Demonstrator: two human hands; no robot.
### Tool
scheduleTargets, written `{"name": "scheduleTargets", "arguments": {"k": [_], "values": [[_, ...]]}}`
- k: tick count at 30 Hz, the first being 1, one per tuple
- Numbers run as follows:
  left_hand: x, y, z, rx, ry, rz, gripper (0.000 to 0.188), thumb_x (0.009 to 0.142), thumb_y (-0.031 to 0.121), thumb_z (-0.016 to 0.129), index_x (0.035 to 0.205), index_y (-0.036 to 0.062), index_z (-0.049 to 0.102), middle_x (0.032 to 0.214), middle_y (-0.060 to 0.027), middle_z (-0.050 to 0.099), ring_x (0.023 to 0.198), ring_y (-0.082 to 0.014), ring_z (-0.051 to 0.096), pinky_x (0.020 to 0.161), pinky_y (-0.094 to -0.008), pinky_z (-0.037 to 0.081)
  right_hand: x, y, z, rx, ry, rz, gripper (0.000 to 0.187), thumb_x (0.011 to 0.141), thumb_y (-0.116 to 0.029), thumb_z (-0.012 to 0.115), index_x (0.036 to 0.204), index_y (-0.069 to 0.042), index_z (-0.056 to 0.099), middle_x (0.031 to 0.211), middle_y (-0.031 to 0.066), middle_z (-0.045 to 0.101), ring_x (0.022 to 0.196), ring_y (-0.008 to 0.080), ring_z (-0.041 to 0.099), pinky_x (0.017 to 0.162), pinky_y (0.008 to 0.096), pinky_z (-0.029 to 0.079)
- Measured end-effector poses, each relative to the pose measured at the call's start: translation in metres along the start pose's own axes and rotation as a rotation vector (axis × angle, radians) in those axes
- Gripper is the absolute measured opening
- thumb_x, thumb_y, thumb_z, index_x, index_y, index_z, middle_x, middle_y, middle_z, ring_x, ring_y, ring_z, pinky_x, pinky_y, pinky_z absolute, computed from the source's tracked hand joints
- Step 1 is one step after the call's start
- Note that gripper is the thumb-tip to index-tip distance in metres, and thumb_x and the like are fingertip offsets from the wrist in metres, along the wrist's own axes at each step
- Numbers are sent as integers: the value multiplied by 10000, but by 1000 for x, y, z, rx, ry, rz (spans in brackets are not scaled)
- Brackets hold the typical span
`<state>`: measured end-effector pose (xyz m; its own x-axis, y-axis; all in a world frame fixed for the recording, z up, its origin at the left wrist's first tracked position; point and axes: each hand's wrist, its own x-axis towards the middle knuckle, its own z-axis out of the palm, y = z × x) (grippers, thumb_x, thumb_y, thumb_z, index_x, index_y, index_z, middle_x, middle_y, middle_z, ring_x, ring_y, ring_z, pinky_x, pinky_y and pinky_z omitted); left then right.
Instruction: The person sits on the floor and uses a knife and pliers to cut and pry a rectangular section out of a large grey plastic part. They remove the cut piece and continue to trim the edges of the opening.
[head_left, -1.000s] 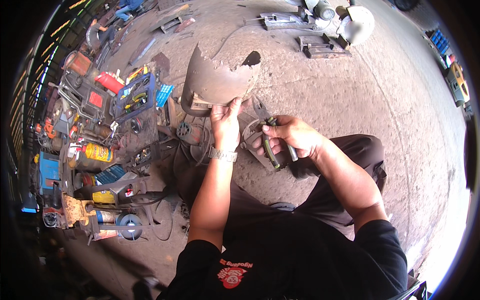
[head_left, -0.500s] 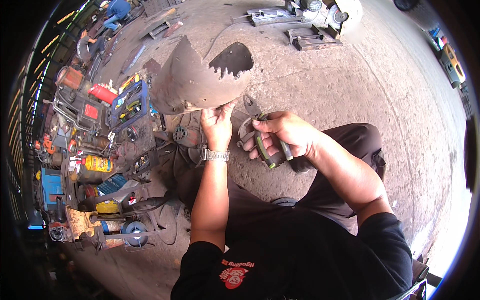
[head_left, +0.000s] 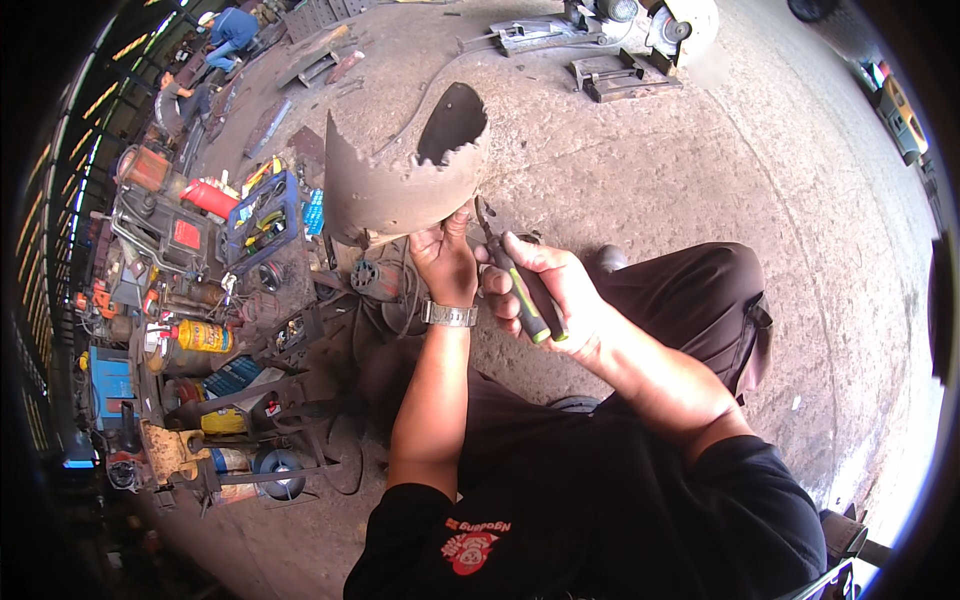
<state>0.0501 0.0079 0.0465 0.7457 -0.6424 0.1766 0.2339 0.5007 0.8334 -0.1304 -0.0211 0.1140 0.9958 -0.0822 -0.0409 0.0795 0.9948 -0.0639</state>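
A brown, curved piece of metal pipe with a jagged cut edge is held up in front of me. My left hand grips its lower edge, palm facing me, with a metal watch on the wrist. Part of those fingers is hidden behind the metal. Just to the right, my right hand is closed round the green-and-black handles of a pair of pliers. The jaws of the pliers point up beside the pipe's lower right edge; I cannot tell whether they touch it.
At left stand a blue tool case, a red cylinder, a yellow can and a blue box. A cut-off saw stands far off. Two people are at the far left. My bent knee is at right.
The pipe piece has turned and tilted in my left hand. My right hand has shifted its hold on the pliers, whose handles are now closer together and jaws nearer the pipe.
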Motion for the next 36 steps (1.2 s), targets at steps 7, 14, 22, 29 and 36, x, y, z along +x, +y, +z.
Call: {"name": "scheduleTargets", "arguments": {"k": [7,14,22,29,36], "values": [[-13,2,-4,-30,-80,-72,318,968,45,695,1255,-8,567,1209,-95,676,1037,-174,668,844,-304,586,9,-4,-15,-172,58,-8,410,1082,-344,479,1250,16,580,1075,169,730,938,283,725,752,406,607],[-12,5,16,75,-38,9,306,979,34,676,1265,-8,576,1209,-98,691,1074,-170,663,893,-365,601,-22,-48,-19,-2302,715,-201,353,1005,-244,593,1244,11,543,994,292,704,942,484,683,826,524,549],[-14,1,19,184,-71,0,279,962,52,717,1207,-32,611,1195,-84,701,1054,-143,645,952,-294,515,-22,-69,-6,-2528,713,-60,385,1018,-277,558,1288,-5,521,988,308,692,980,477,679,877,533,541],[-14,6,21,82,-102,-43,280,961,26,699,1221,-13,601,1187,-95,699,1035,-169,670,908,-360,586,-24,-68,-8,-2564,683,-91,368,1016,-256,565,1263,14,524,940,298,692,952,474,681,856,534,543],[-8,6,13,111,-134,-54,242,971,1,664,1203,-10,597,1182,-112,699,1003,-183,689,853,-404,628,-22,-70,-8,-2561,593,-128,323,1010,-253,572,1124,41,506,876,285,697,931,454,701,817,530,550]]}}
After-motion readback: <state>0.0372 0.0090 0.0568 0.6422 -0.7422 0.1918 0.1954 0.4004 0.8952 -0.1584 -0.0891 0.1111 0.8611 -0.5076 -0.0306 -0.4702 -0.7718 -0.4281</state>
